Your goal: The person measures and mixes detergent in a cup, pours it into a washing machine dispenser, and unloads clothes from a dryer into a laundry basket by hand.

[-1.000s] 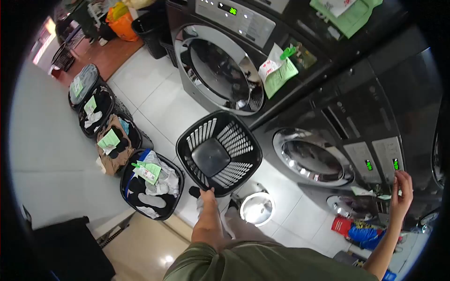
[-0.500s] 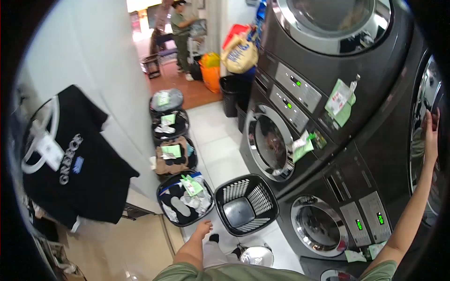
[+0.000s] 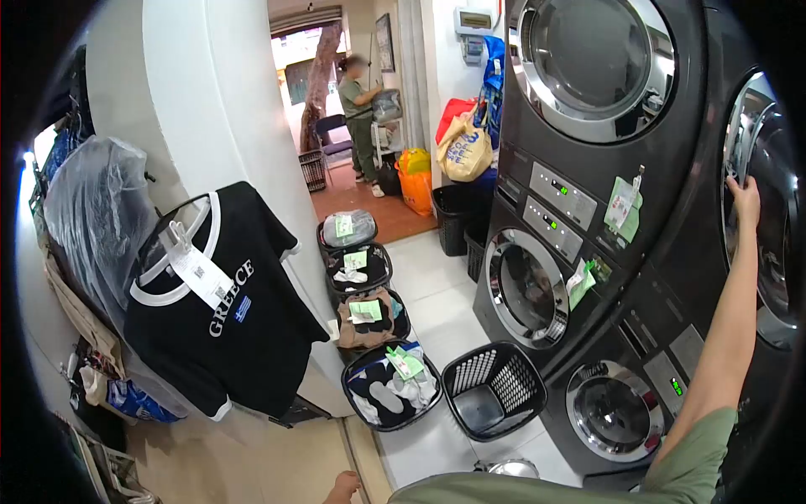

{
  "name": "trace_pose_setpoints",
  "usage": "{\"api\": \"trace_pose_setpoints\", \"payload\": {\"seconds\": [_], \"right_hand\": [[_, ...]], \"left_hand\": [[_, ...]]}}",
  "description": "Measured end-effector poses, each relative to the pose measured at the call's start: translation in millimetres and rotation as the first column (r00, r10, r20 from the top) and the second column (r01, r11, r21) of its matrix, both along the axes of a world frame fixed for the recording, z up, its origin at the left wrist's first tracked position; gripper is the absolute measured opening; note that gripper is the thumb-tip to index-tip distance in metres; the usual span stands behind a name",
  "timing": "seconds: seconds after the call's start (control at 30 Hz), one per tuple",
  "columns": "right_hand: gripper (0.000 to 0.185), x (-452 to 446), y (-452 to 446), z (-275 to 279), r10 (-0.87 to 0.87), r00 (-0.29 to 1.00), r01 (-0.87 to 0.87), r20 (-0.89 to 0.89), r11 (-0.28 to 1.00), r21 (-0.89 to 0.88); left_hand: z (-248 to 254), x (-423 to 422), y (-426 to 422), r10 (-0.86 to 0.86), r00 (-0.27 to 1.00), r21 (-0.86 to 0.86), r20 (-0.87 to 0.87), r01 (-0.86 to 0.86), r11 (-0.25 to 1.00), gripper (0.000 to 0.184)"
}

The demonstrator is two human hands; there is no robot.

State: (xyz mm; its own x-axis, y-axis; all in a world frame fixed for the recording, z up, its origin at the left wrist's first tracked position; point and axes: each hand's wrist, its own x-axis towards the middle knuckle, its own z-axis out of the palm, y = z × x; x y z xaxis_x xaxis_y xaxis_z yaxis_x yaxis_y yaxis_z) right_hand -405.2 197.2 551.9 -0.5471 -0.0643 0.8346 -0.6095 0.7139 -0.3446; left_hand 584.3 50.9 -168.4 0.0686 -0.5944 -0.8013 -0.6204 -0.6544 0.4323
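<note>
Head view: shows right hand [image 3: 743,195] near the right border, with arm stretched and fingers bent at the rim of a round machine door [image 3: 774,244]. Looks like touching this rim; cannot tell a firm grip from a light rest. At the bottom border, shows left hand [image 3: 344,485], partly cut off, fingers half curled, above the beige floor [image 3: 252,458]; cannot tell whether holding something.

Just beyond, on white tiles, black slotted basket [image 3: 478,407], close beside filled basket [image 3: 416,391] with grey and dark clothes and a green slip on top. Behind it, in a row towards the doorway, three more filled baskets [image 3: 366,311], also with green slips.

To the left, hanging in front of white wall, black T-shirt [image 3: 227,353] with word GREECE, small flag and white tag [image 3: 201,277]; farther left, garment under clear plastic [image 3: 101,197]. Between right arm and tiles, dark stacked machines with round doors, green lit digits, and green slip [image 3: 625,206] clipped on front.

Farthest away, beyond doorway, co-worker [image 3: 359,105] beside grey bundle [image 3: 386,105], near orange bag [image 3: 416,189].
</note>
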Motion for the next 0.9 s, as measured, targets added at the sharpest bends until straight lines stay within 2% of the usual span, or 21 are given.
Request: {"api": "trace_pose_setpoints", "payload": {"seconds": [0.1,0.13,0.17,0.2,0.23,0.27,0.3,0.33,0.37,0.4,0.43,0.47,0.53,0.57,0.67,0.73,0.77,0.8,0.83,0.87,0.9], "right_hand": [[0.058,20.3,-0.1,2.4,-0.077,0.997,0.077,-0.004,0.996,0.052],[0.056,11.4,5.3,6.1,0.064,0.998,-0.064,0.015,0.998,0.024],[0.055,-8.1,18.2,-6.5,0.201,0.978,-0.200,0.051,0.980,-0.012],[0.052,27.5,24.1,-16.8,0.383,0.923,-0.377,0.038,0.920,-0.106],[0.046,98.3,15.0,-25.8,0.244,0.956,-0.269,-0.164,0.952,-0.149],[0.044,125.0,24.4,-36.8,0.303,0.935,-0.331,-0.183,0.932,-0.150],[0.042,163.6,28.7,-43.5,0.369,0.912,-0.402,-0.176,0.890,-0.217],[0.040,201.5,32.0,-50.2,0.433,0.884,-0.467,-0.177,0.838,-0.283],[0.037,254.0,35.2,-53.7,0.445,0.875,-0.484,-0.190,0.788,-0.382],[0.035,305.5,37.7,-57.4,0.456,0.864,-0.499,-0.211,0.725,-0.475],[0.032,336.2,44.6,-59.6,0.457,0.828,-0.559,-0.325,0.631,-0.538],[0.033,361.2,69.3,-61.5,0.458,0.838,-0.544,-0.296,0.664,-0.513],[0.037,385.2,129.5,-75.0,0.429,0.830,-0.557,-0.356,0.663,-0.500],[0.041,394.4,159.1,-80.4,0.493,0.773,-0.634,-0.399,0.599,-0.488],[0.062,425.9,254.9,-93.1,0.607,0.653,-0.743,-0.452,0.400,-0.536],[0.059,440.8,313.9,-98.5,0.605,0.641,-0.741,-0.472,0.328,-0.586],[0.057,447.0,349.5,-98.8,0.589,0.651,-0.732,-0.480,0.319,-0.602],[0.056,455.8,381.2,-101.3,0.565,0.672,-0.712,-0.478,0.318,-0.626],[0.054,462.7,409.3,-102.9,0.543,0.700,-0.684,-0.464,0.324,-0.653],[0.052,471.5,435.0,-99.2,0.522,0.729,-0.653,-0.443,0.338,-0.678],[0.051,481.2,457.4,-98.4,0.507,0.759,-0.615,-0.409,0.351,-0.706]], "left_hand": [[-2.9,33.2,34.2,0.215,0.967,0.093,-0.136,-0.203,0.975,0.023],[-5.9,38.4,38.1,0.179,0.978,0.187,-0.104,-0.158,0.970,0.023],[-4.6,40.7,41.1,0.097,0.991,0.185,-0.096,-0.078,0.980,0.024],[0.0,47.6,45.0,0.004,0.997,0.185,-0.075,0.010,0.983,0.025],[7.5,55.3,46.3,-0.089,0.994,0.181,-0.062,0.099,0.979,0.026],[3.9,57.0,34.3,-0.288,0.955,0.114,-0.065,0.294,0.949,0.026],[-8.1,71.1,22.6,-0.698,0.716,-0.042,-0.011,0.697,0.716,0.025],[-9.8,77.7,12.1,-0.880,0.469,-0.145,0.075,0.878,0.456,0.025],[-17.4,90.6,-4.7,-0.957,0.238,-0.239,0.163,0.951,0.196,0.025],[-17.1,82.1,-10.5,-0.853,0.523,-0.102,0.005,0.848,0.519,0.027],[-7.9,69.7,-19.3,-0.551,0.828,0.040,-0.108,0.557,0.830,0.031],[63.4,28.8,-30.9,-0.183,0.977,0.126,-0.108,0.196,0.972,0.035],[67.1,-1.8,-63.7,-0.231,0.966,-0.001,-0.114,0.232,0.973,0.031],[63.7,-15.4,-76.0,-0.235,0.964,-0.060,-0.123,0.229,0.972,0.031],[17.5,-65.2,-137.6,-0.175,0.947,-0.020,-0.269,0.176,0.984,0.031],[-0.4,-104.2,-164.7,-0.411,0.869,-0.126,-0.276,0.391,0.912,0.033],[-2.2,-125.0,-162.9,-0.383,0.832,-0.211,-0.402,0.323,0.922,0.031],[-14.5,-149.0,-161.5,-0.207,0.831,-0.160,-0.517,0.144,0.977,0.025],[8.9,-169.0,-152.7,-0.411,0.788,-0.270,-0.458,0.317,0.909,0.022],[-5.4,-182.0,-158.0,-0.487,0.722,-0.224,-0.491,0.436,0.872,0.019],[22.4,-201.6,-142.7,-0.521,0.711,-0.183,-0.472,0.499,0.847,0.020]]}}
